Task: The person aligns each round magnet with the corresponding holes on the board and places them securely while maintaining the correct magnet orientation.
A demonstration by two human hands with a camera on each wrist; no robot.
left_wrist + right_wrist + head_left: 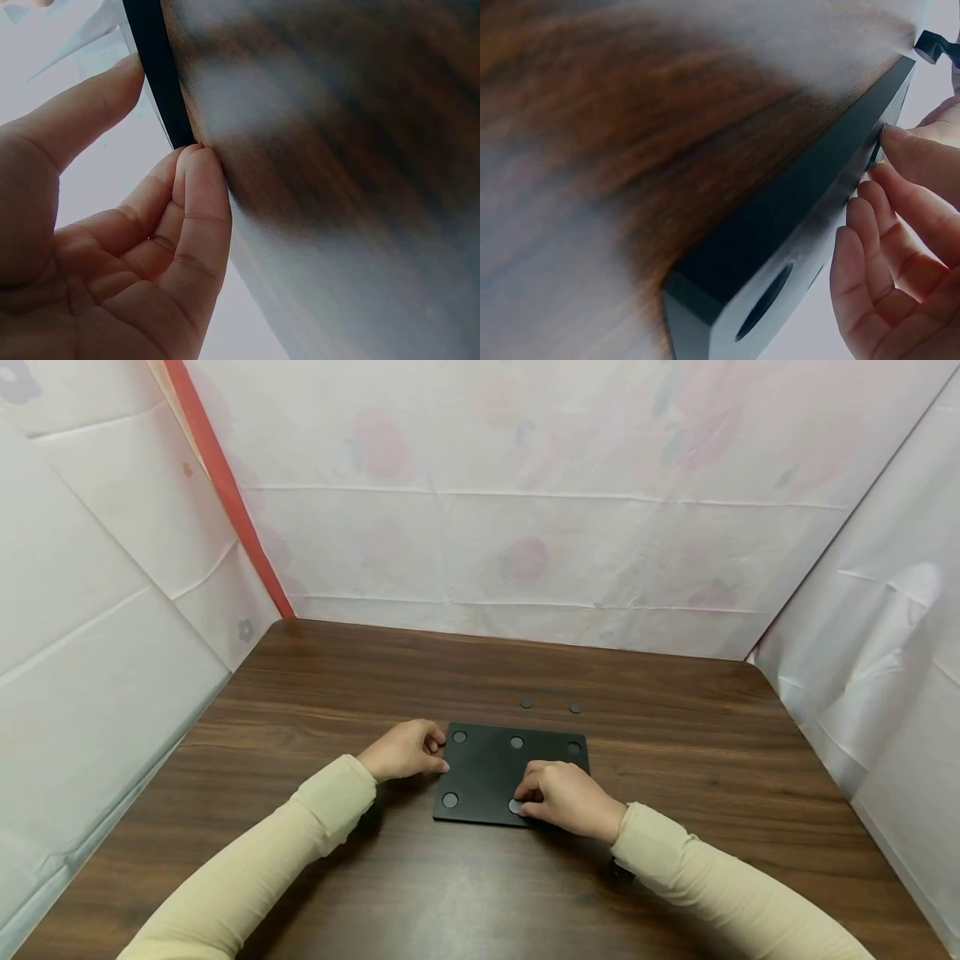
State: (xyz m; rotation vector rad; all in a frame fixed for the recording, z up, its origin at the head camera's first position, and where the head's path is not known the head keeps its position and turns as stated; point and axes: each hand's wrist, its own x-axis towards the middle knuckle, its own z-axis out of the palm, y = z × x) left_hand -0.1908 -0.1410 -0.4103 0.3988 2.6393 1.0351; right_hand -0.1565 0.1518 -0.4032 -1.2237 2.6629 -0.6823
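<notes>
A black rectangular board [483, 772] lies flat on the table, with round recesses near its edges; several show grey discs, such as the front-left disc [450, 800]. My left hand [405, 750] rests at the board's left edge. In the left wrist view its thumb and bent fingertips touch the dark edge [159, 75], spread apart along it. Over the board's front part, my right hand [566, 797] pinches a small round disc [515, 807] at the front-middle recess. The fingers partly cover that disc, and the hand hides the board's front-right corner in the head view.
Two loose dark discs lie behind the board, a left one [526, 703] and a right one [575, 708]. The brown wood-grain table [360, 668] extends around the board. Pale patterned cloth [465, 527] hangs at the back and both sides.
</notes>
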